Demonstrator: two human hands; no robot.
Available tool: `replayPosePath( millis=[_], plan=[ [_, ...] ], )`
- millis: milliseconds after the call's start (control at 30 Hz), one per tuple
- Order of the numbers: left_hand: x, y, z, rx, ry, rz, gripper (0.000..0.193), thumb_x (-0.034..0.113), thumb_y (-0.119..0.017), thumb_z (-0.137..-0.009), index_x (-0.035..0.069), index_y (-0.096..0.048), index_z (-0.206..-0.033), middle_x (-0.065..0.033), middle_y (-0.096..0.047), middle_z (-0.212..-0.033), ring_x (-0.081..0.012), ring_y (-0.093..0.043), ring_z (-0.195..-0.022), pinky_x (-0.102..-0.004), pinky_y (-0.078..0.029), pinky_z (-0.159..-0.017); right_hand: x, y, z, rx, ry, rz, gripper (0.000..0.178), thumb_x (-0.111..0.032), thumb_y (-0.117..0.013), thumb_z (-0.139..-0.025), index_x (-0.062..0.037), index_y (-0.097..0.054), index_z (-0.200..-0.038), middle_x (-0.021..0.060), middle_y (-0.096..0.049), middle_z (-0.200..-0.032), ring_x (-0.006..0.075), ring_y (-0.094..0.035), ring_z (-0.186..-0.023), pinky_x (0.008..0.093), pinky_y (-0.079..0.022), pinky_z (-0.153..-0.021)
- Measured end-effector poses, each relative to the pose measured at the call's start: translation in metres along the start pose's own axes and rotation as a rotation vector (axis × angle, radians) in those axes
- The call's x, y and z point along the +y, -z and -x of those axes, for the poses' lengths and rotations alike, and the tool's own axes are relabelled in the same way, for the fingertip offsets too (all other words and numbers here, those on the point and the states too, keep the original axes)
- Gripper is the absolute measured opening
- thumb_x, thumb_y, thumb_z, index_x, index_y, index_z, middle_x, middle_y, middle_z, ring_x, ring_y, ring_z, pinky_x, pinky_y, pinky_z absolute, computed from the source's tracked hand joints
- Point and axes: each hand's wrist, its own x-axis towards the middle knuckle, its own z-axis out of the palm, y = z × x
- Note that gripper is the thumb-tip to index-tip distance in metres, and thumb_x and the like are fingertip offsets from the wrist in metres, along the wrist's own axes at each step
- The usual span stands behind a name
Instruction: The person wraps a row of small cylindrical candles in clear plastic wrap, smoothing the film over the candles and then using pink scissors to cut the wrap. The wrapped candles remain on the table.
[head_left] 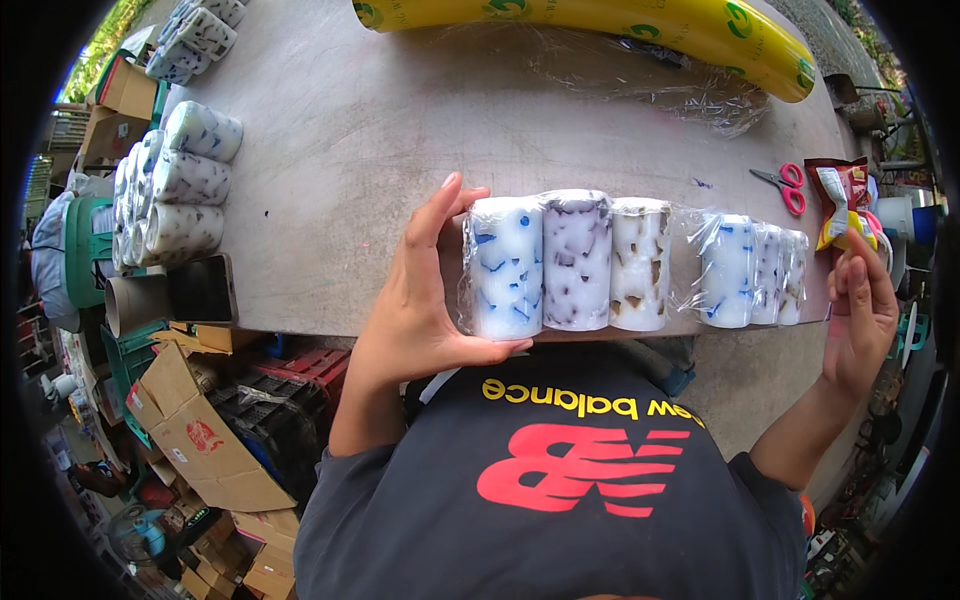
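My left hand [420, 290] grips the left end of a film-wrapped row of three white speckled cylinders, which look like pillar candles. Its thumb lies along the bottom and its fingers reach over the top. The row has a blue-flecked candle [508, 270], a purple-flecked candle [577, 262] and a brown-flecked candle [640, 265]. Clear film joins it on the right to a second, smaller-looking wrapped row [728, 270]. Beyond that row's right end, my right hand [858, 310] is raised with its fingers curled together. Whatever they may hold cannot be made out.
A large yellow film roll [600, 22] lies across the table's far side. Stacked speckled candles [190, 178] stand at the left, by a dark phone [202, 288] and a cardboard tube [135, 306]. Pink-handled scissors [790, 188] and a snack packet [840, 200] lie at the right.
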Motion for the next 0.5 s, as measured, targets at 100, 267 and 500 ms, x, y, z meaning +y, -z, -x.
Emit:
replayPosePath(
  millis=[100,267,500],
  plan=[
    [0.004,-0.009,0.003,0.074,-0.007,-0.074,0.132,0.025,-0.096,-0.049,0.005,-0.018,-0.153,-0.0201,-0.049,-0.137,-0.035,-0.052,-0.123,-0.0442,-0.04,-0.105,-0.044,-0.105,-0.006,-0.365,-0.13,-0.298,0.036,-0.014,-0.067,-0.095,0.0041,-0.062,-0.125,0.0005,-0.059,-0.079,0.004,-0.05,-0.068,0.0192,-0.04,-0.06],
    [0.005,-0.007,0.003,0.073,-0.034,-0.097,0.139,0.021,-0.097,-0.047,0.006,-0.009,-0.154,-0.0236,-0.047,-0.138,-0.0356,-0.055,-0.121,-0.0444,-0.045,-0.1,-0.064,-0.201,-0.011,-0.552,-0.331,-0.332,0.028,-0.006,-0.071,-0.09,-0.0002,-0.06,-0.115,0.0029,-0.061,-0.078,0.0049,-0.053,-0.059,0.0186,-0.043,-0.053],
    [0.0,-0.006,0.003,0.112,-0.085,-0.093,0.122,0.026,-0.093,-0.053,0.006,-0.021,-0.15,-0.0203,-0.05,-0.134,-0.0376,-0.055,-0.117,-0.0477,-0.045,-0.095,-0.067,-0.235,-0.015,-0.573,-0.53,-0.132,0.017,-0.011,-0.071,-0.091,0.0017,-0.07,-0.104,0.0034,-0.068,-0.081,0.0038,-0.057,-0.062,0.0213,-0.05,-0.054]
  ],
)
